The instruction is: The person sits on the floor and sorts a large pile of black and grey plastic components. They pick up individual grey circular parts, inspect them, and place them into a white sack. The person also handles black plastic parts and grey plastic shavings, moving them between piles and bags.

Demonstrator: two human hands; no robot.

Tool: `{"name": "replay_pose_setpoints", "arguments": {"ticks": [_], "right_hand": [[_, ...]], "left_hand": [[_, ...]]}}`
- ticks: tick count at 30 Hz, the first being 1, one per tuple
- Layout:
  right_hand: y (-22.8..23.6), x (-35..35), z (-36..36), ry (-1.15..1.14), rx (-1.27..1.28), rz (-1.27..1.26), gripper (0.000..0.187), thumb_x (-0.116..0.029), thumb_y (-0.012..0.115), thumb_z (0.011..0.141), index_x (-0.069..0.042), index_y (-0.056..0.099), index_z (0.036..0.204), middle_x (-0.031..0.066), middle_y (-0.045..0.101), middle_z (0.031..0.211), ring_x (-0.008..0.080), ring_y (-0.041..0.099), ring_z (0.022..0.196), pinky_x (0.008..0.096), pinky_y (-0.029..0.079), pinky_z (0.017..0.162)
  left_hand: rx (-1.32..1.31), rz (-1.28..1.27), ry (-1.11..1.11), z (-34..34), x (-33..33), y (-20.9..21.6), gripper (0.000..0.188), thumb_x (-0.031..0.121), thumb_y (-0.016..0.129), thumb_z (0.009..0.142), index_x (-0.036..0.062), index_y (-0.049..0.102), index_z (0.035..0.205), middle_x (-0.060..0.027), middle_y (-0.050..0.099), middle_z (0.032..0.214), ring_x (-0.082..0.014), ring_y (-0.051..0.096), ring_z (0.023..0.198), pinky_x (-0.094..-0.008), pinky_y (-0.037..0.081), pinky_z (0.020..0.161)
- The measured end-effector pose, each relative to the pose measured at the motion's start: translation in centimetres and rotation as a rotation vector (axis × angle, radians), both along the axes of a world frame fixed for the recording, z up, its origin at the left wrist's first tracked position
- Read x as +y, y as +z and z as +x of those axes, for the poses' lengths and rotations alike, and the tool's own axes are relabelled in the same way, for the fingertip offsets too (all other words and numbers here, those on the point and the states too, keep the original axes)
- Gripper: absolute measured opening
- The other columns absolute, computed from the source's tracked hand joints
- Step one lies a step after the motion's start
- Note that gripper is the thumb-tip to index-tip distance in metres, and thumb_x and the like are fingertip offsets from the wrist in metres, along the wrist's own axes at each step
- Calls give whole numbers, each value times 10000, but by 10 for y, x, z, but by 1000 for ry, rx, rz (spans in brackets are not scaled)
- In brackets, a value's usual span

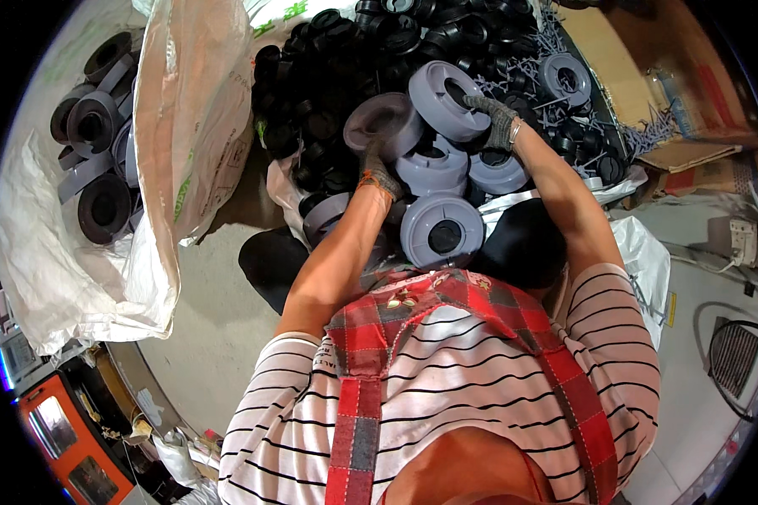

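Note:
A grey work glove covers my left hand (381, 172), which is closed on the near edge of a round grey plastic ring (400, 114). My right hand (499, 120), gloved too, grips a second grey plastic ring (429, 94), its fingertips hooked into the centre hole. That ring is tilted up. Under and in front of both hands, several more grey rings lie heaped; one ring (417, 244) rests close to my lap, its dark centre facing up. Parts of my left fingers are hidden by the ring.
A big pile of black round plastic parts (320, 118) spreads beyond my hands. One grey ring (565, 63) lies at the far right among thin grey plastic scraps (648, 130). A white woven sack (38, 278) on the left holds more rings. Cardboard (611, 59) stands at the right.

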State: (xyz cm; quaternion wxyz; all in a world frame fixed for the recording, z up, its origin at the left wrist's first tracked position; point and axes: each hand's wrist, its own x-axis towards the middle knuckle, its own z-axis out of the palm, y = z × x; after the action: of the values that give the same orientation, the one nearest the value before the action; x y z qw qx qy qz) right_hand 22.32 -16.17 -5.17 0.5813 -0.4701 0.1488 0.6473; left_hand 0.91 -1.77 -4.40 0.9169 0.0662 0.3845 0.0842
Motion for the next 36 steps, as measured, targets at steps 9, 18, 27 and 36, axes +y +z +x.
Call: {"name": "replay_pose_setpoints", "arguments": {"ticks": [9,18,27,36], "right_hand": [[-6,-5,20,8,-200,104,403,-416,471,856,-124,589,1108,106,617,1067,278,591,898,427,470,793],[111,-80,19,-434,-762,486,393,-352,512,847,-93,567,1137,101,633,1019,227,610,855,354,497,707],[382,66,-89,-191,-2323,455,453,-357,570,810,-48,553,1141,135,632,1010,223,612,879,341,492,745],[313,87,-102,705,-2299,196,524,-363,629,774,-3,538,1144,169,631,1001,219,614,902,327,486,783]], "left_hand": [[-100,198,188,31,1,23,390,176,629,756,54,552,1118,-129,596,1066,-300,579,953,-439,468,869],[-504,860,143,2,-43,212,413,78,727,698,15,573,1076,-39,607,965,-126,559,822,-268,478,747],[-660,1501,391,-120,62,401,369,127,670,774,21,543,1104,-86,597,1032,-183,586,876,-321,491,732],[-326,1734,87,-206,-25,292,514,87,640,766,10,475,1247,-121,514,1202,-220,508,1090,-350,427,909]]}}
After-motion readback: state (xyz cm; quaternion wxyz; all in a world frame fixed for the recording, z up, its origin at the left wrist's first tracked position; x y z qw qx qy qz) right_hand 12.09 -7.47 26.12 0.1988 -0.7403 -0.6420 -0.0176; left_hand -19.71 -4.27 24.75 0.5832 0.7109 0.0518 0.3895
